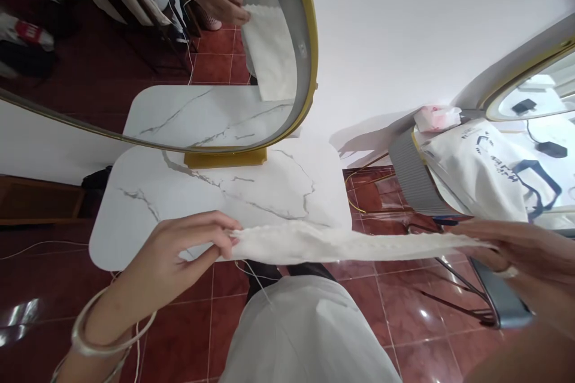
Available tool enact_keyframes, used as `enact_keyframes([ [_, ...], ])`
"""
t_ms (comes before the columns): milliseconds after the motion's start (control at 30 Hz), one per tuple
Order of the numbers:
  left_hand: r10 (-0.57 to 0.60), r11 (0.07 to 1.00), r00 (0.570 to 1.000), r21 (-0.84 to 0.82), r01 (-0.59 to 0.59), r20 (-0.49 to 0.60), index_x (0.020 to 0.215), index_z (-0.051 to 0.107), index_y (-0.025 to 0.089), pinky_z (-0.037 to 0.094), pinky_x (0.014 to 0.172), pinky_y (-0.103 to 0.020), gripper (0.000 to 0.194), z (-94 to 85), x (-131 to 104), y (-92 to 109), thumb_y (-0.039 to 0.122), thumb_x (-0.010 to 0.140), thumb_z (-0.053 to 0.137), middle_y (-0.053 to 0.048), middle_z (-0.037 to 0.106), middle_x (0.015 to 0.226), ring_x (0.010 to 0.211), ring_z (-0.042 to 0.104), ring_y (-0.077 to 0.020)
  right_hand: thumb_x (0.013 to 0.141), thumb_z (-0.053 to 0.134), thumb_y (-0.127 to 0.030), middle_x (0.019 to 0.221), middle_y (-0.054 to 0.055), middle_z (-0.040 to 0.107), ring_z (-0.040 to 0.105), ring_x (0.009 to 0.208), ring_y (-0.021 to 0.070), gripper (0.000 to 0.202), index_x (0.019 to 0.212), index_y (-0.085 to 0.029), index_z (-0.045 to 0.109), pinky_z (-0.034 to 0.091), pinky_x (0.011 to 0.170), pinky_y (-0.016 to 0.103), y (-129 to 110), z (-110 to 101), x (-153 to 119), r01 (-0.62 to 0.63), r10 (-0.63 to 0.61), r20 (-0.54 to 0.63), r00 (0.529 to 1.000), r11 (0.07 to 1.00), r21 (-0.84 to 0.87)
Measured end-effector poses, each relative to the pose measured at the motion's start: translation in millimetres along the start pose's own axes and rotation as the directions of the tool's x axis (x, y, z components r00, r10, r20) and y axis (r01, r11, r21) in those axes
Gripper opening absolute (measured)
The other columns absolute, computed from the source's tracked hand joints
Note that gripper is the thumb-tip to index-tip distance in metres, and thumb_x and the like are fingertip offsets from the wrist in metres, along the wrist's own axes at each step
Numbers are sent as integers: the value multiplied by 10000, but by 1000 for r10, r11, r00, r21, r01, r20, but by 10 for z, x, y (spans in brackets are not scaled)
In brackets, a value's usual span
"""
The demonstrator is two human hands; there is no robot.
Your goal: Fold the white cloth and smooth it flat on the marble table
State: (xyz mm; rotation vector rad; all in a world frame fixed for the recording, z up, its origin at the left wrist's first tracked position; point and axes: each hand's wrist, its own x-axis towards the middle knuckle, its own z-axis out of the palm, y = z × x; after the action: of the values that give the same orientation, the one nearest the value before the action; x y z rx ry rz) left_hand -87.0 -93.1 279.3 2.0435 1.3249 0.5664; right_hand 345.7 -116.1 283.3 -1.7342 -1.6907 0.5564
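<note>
A white cloth (332, 243) with a wavy edge is stretched level between my two hands, seen nearly edge-on above my lap. My left hand (188, 248), with a pale bangle at the wrist, pinches its left end between thumb and fingers. Out at the right, my right hand (525, 254) is closed on the other end; motion blurs it somewhat. The cloth hangs in front of the near edge of a white marble-patterned table (153, 215). A large gold-rimmed mirror (309, 30) reflects one hand and the cloth's flat face.
The mirror's gold base (224, 158) stands on the table. To the right are a second mirror (489, 102), a grey ribbed cabinet (406, 170), a printed white fabric bag (476, 161) and a tissue pack (435, 118). A dark folding chair (498, 293) stands on red floor tiles (404, 311).
</note>
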Motion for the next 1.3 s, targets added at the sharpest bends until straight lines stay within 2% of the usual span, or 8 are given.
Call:
enact_keyframes([
  [133,-63,993,995,91,70,-74,861,732,266,547,801,-271,210,223,477,-372,290,905,528,13,724,967,867,671,-153,658,782,-460,819,12,734,680,740,220,222,811,-304,740,583,673,358,104,423,547,-55,51,64,997,997,54],
  [367,-211,882,963,391,262,-169,1108,644,125,516,930,-409,317,1116,1304,-1196,89,852,460,-125,634,1128,1083,568,-269,678,727,-438,704,82,709,671,583,208,346,831,-128,723,541,539,313,846,1838,1639,-226,212,145,966,970,90],
  [533,-182,857,957,441,267,-226,1372,423,55,481,997,-454,484,1628,1204,-1228,201,911,422,-241,374,1434,1323,416,-331,791,630,-411,1196,176,648,671,1024,271,511,1216,-128,606,571,812,388,1058,2447,1539,-121,111,97,989,987,102],
  [667,-68,866,991,487,117,-117,1417,396,96,314,1139,-491,499,1893,1235,-1289,275,952,367,-200,321,1520,1446,231,-325,918,483,-450,1550,139,298,309,1412,303,526,1389,-217,472,322,1107,549,1052,2793,1223,230,-208,142,968,961,-156],
  [733,-106,849,986,504,157,-129,1444,367,108,276,1149,-507,535,1971,1370,-1375,324,955,378,-190,268,1556,1465,173,-335,955,410,-476,1582,94,234,188,1454,324,524,1442,-284,404,193,1119,648,1038,2976,1166,263,-203,218,954,919,-295],
  [867,-217,797,948,518,310,-233,1474,343,156,242,1134,-557,634,2041,1684,-1550,475,932,423,-201,269,1554,1439,221,-383,955,369,-556,1606,87,155,77,1466,365,590,1498,-335,295,61,1069,744,997,3252,1297,202,-81,264,961,859,-470],
  [1133,-334,781,905,459,423,-265,1433,420,196,350,1005,-561,610,1991,2231,-1689,535,929,371,-193,587,1288,1214,508,-392,948,349,-596,1601,80,179,86,1462,357,617,1506,-346,267,37,1078,725,898,3368,1892,146,-1,268,964,840,-522],
  [1300,-171,844,954,463,271,-247,1452,393,223,215,1125,-563,530,2063,1965,-1655,425,965,334,-158,408,1492,1388,346,-335,958,348,-566,1609,83,144,48,1472,333,609,1508,-316,274,20,1107,681,888,3378,1621,129,-18,211,977,842,-523],
])
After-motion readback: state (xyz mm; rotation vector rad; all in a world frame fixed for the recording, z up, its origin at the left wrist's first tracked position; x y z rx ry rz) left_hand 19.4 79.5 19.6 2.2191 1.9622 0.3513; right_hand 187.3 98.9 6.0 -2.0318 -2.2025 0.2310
